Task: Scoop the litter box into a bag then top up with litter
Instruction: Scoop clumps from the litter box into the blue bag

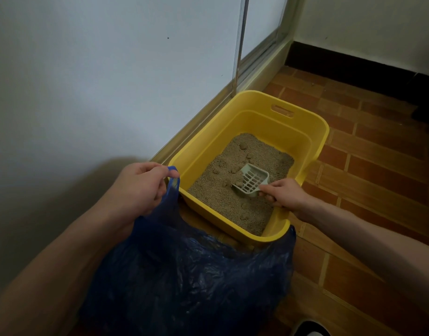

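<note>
Scooping under way, not finished. Right hand [285, 196] closed around the handle of a pale grey slotted plastic scoop [252, 179], its blade down in the sandy beige granular litter [223, 195] near the middle of the deep yellow plastic litter box [315, 137] on the reddish-brown tiled floor [378, 170]. A few clumps [237, 184] sitting at the scoop's front edge; more lumps scattered across the litter, one near the far wall [243, 146], others along the near side. Left hand [138, 187] curled shut on the loop handle of a dark blue crinkled plastic bag [191, 270], holding it up just beside the box's near left corner, the bag's body slumped against the near rim. Still to do: lifting and sifting the clumps, tipping them into the bag, clearing the remaining lumps, then topping up. Bag's contents hidden behind its dark folds, so possibly some waste already inside, hard to tell. No fresh litter supply in view. Scoop handle covered by the fingers; bag's lower part cut off by the frame.
</note>
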Motion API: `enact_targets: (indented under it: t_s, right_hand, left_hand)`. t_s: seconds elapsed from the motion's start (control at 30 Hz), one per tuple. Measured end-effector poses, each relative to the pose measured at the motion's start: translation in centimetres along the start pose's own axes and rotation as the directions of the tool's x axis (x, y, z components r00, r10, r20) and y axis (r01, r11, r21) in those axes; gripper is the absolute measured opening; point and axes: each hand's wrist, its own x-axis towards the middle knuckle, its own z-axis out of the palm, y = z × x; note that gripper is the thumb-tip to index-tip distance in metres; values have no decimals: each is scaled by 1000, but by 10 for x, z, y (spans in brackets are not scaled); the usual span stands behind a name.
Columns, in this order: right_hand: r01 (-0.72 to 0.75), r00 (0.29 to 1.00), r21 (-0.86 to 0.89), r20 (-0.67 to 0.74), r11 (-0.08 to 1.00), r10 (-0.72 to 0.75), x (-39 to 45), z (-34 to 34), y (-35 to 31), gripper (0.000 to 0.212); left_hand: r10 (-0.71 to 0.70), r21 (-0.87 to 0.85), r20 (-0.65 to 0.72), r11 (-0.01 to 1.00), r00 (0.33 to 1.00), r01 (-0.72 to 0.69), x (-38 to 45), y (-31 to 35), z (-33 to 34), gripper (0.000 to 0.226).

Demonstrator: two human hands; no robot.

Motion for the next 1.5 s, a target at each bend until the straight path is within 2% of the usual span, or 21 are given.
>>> enact_targets:
  t_s: [0.3, 0.47, 0.8, 1.1, 1.27, 1.5]
  right_hand:
    - [53, 998, 233, 16, 971, -59, -11, 0, 1, 38]
    - [111, 990, 214, 61, 970, -127, -18, 7, -4, 39]
    - [117, 989, 141, 77, 983, -129, -27, 3, -11, 41]
    - [176, 954, 88, 230, 981, -192, -71, -7, -35, 41]
    - [176, 912, 76, 363, 981, -191, -100, -1, -58, 41]
    - [191, 841, -27, 521, 981, -149, -118, 21, -72, 36]
  left_hand:
    - [3, -3, -7, 1000, 1000, -3, -1, 0, 3, 25]
    - [-1, -8, -12, 1000, 1000, 1, -1, -1, 3, 24]
    - [12, 2, 7, 1000, 1000, -12, -3, 0, 0, 25]
    - [13, -7, 5, 1000, 1000, -13, -7, 2, -6, 25]
    - [1, -18, -7, 1000, 1000, -1, -7, 2, -8, 27]
    - [-7, -20, -10, 1000, 1000, 6, -8, 3, -11, 26]
